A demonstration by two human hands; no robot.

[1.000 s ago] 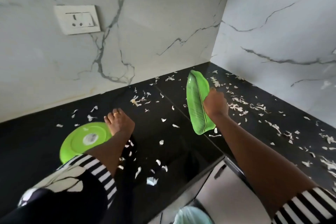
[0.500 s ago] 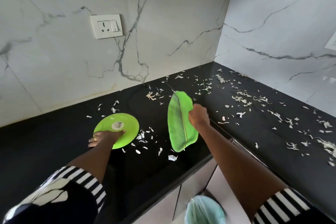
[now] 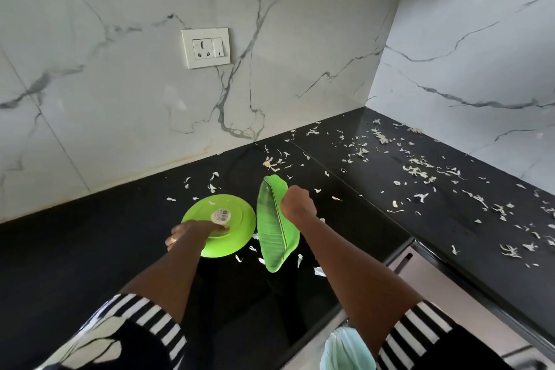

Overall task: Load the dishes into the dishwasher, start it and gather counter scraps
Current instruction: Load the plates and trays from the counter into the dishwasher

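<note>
Right grip point(image 3: 298, 208) closed on leaf tray's point(image 3: 274, 237) right edge; long axis points away from me, tray just right of plate point(image 3: 240, 219). Left grip point(image 3: 192, 233) pinches plate's near rim. Most scraps point(image 3: 417, 171) lie far right of plate.

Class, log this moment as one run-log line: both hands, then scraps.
left hand: holds round green plate | right hand: grips leaf-shaped plate | scraps: scattered on black counter
</note>
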